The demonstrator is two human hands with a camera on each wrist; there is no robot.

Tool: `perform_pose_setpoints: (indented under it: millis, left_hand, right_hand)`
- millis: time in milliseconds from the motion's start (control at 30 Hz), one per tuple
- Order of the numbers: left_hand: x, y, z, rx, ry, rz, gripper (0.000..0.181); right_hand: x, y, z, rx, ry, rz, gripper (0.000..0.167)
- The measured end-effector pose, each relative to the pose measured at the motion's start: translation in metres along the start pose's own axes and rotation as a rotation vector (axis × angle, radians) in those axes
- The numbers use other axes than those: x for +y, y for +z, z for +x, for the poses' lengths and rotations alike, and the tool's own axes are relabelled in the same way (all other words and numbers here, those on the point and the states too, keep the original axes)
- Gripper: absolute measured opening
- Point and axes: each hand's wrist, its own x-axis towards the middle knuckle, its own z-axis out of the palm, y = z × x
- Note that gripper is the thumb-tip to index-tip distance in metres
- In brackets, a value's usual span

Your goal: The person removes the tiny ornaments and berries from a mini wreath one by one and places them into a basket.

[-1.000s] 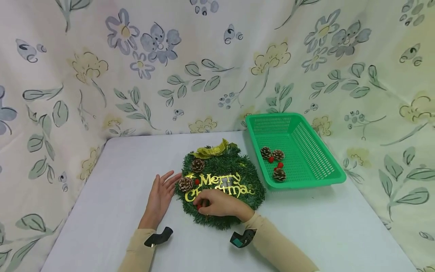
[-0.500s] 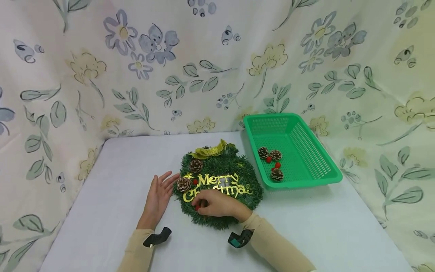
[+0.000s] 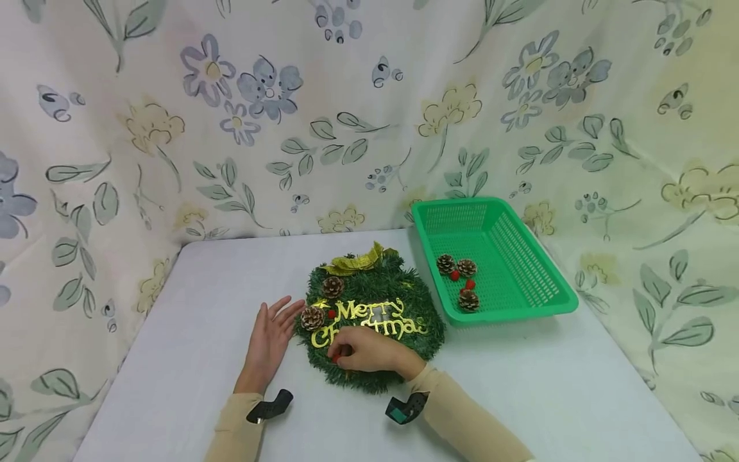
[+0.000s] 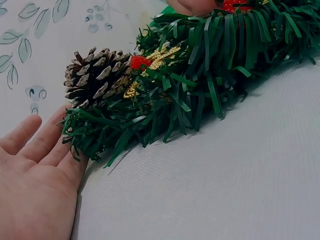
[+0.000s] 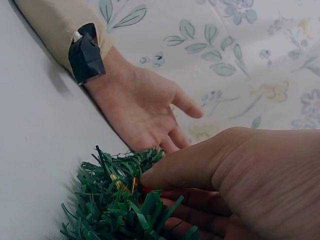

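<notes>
The green wreath (image 3: 375, 378) lies on the table with gold "Merry Christmas" lettering (image 3: 369, 309), a gold ribbon (image 3: 355, 262) and pinecones (image 3: 333, 287) on its left part. My right hand (image 3: 369, 350) pinches a red berry (image 3: 336, 359) at the wreath's lower left; in the right wrist view the thumb (image 5: 185, 167) presses in among the green strands. My left hand (image 3: 270, 340) rests palm up at the wreath's left edge, fingers extended, beside a pinecone (image 3: 312, 317). The left wrist view shows its fingertips touching the strands under that pinecone (image 4: 95, 77).
A green plastic basket (image 3: 510, 316) stands right of the wreath, holding several items: pinecones (image 3: 469, 300) and red berries (image 3: 470, 284). A floral curtain (image 3: 346, 128) hangs behind the white table (image 3: 491, 385).
The head view has shifted slightly. Both hands stay at nearly the same places on the wreath, with the right hand still at the red berry.
</notes>
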Motion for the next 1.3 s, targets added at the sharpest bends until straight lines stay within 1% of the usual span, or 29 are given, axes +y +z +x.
perform_pose_setpoints:
  millis: [100,233,400,500,633,767,900,1067,1300]
  left_hand:
    - [-0.002,-0.001,-0.002,-0.009,0.003,-0.001,0.076]
    - [-0.002,-0.003,-0.006,0.001,-0.004,0.002,0.078]
    - [0.001,-0.003,-0.011,0.003,-0.005,0.028,0.078]
    - [0.004,-0.002,-0.012,0.010,-0.014,0.030,0.076]
    - [0.006,-0.002,-0.010,0.008,-0.016,0.032,0.076]
    - [0.004,-0.001,-0.007,-0.010,-0.012,0.034,0.077]
    - [0.001,-0.001,-0.006,-0.005,-0.014,0.030,0.077]
    - [0.000,-0.001,-0.002,-0.012,-0.003,0.032,0.077]
    - [-0.001,-0.001,0.001,-0.008,-0.021,0.011,0.077]
  right_hand:
    - [0.001,0.003,0.000,-0.008,0.005,-0.001,0.018]
    - [-0.001,0.006,0.001,-0.012,-0.005,-0.031,0.018]
    - [-0.007,0.007,0.000,-0.019,-0.017,-0.040,0.017]
    - [-0.010,0.006,0.000,-0.015,-0.031,-0.048,0.016]
    - [-0.010,0.004,0.000,-0.008,-0.041,-0.053,0.017]
    - [-0.009,0.003,-0.002,-0.008,-0.025,-0.039,0.019]
    - [-0.006,0.004,-0.002,-0.009,-0.005,-0.027,0.019]
    - [-0.003,0.002,0.000,0.001,0.002,-0.020,0.018]
    - [0.002,0.001,0.002,0.008,0.007,-0.012,0.017]
